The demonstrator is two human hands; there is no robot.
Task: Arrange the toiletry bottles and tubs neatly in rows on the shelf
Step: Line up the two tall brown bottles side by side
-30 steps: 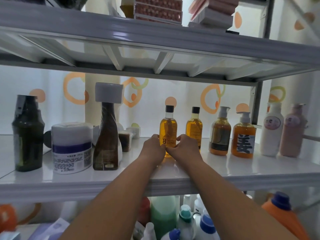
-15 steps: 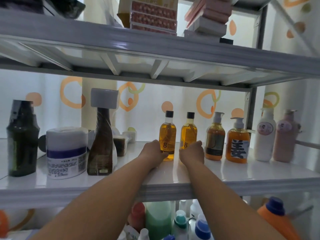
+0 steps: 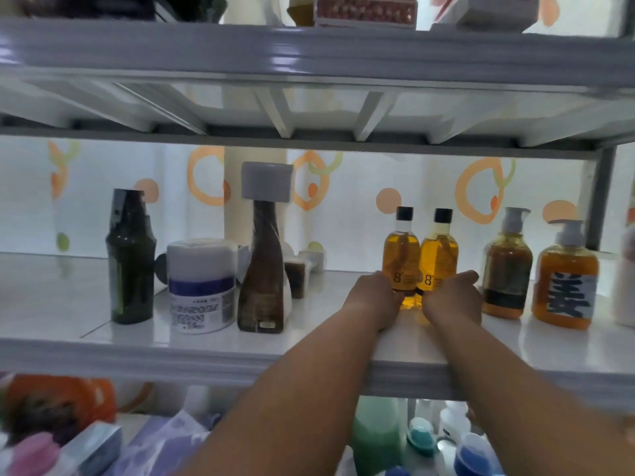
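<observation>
Amber bottles stood touching, side by side on shelf. Left hand gripped left base, right hand gripped right base.

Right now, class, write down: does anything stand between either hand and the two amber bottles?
Nothing visible does. The left hand grips the left bottle and the right hand grips the right bottle, each low on its bottle.
</observation>
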